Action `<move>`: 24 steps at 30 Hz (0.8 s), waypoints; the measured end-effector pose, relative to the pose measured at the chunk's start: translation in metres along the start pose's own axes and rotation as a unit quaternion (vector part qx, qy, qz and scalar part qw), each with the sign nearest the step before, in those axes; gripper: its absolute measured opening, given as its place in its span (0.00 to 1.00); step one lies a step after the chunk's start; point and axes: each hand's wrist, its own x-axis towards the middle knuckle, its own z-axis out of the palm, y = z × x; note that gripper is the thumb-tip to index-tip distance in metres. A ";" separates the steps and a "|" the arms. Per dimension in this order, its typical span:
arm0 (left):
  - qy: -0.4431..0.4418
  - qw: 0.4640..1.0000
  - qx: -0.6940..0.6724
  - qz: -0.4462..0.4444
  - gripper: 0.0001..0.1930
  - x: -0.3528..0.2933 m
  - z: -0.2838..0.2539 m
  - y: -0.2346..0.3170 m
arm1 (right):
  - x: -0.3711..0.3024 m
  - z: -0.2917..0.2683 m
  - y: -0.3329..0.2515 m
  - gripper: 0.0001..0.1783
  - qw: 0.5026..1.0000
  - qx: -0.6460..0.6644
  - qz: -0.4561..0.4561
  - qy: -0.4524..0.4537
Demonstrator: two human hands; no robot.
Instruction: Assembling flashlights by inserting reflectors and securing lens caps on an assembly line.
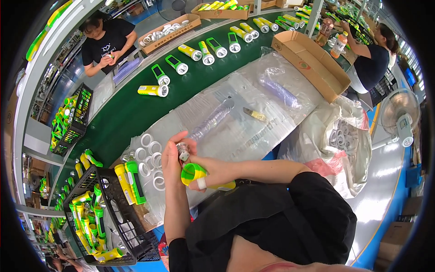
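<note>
Low in the middle, my right hand [209, 168] is closed around a yellow-and-green flashlight body [194, 171], its open wide end tilted up and toward the left. White tape is wrapped on one of its fingers. My left hand [171, 159] pinches a small silver-and-white lamp part [183, 152] just above that open end. Beside my left hand lie several white rings [145, 168] on the plastic-covered table. Beyond the hands stretches a row of stacked clear round lenses [213, 119]. A small knife with a yellowish handle [256, 114] rests to its right.
A black crate [129, 222] of flashlight bodies stands at left, two bodies [130, 183] beside it. Several flashlights [153, 90] line the green conveyor [122, 111]. A cardboard tray [312, 63], a sack of rings [349, 154] and a fan [401, 115] are at right. Co-workers sit across and at right.
</note>
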 end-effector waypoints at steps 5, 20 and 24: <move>-0.007 0.977 0.144 0.157 0.30 -0.004 -0.011 0.008 | -0.008 -0.001 0.007 0.24 0.999 -0.008 -0.030 0.031; 0.025 0.893 0.414 0.177 0.28 -0.012 -0.031 -0.009 | 0.002 -0.014 0.013 0.22 0.979 0.138 -0.035 0.147; 0.019 0.767 0.629 0.126 0.37 0.006 -0.063 -0.032 | -0.008 -0.034 0.008 0.22 0.976 0.097 -0.043 0.192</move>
